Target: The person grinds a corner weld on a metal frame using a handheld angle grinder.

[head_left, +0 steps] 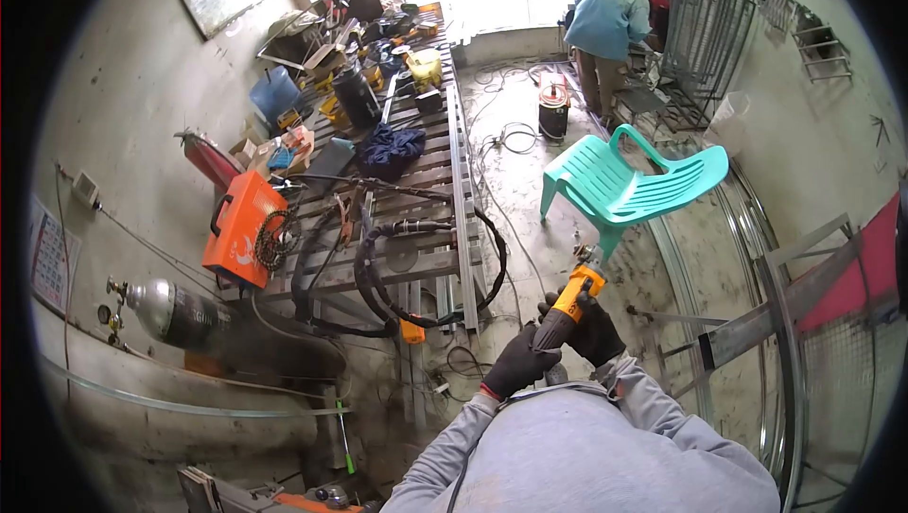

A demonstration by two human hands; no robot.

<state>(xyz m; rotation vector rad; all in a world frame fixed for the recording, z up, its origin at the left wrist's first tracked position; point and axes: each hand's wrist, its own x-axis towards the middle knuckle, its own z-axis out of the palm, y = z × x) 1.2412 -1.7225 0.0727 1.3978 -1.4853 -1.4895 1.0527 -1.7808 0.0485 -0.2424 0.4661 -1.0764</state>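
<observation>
A yellow and dark grey angle grinder (573, 294) is held in front of my body, its metal head pointing away from me. My left hand (516, 360), in a dark glove, is closed around the rear of its body. Further forward, my right hand (596, 330), gloved too, grips the yellow part from the right side. Just beyond the grinder's head stands a green plastic chair (634, 182), which the head nearly overlaps in this view.
A slatted metal workbench (435, 258) on the left bears an orange welding machine (248, 229), black cables and a dark cloth (390, 150). A gas cylinder (180, 313) lies below. Metal frames (757, 324) stand at right. A person (608, 26) bends over near the doorway.
</observation>
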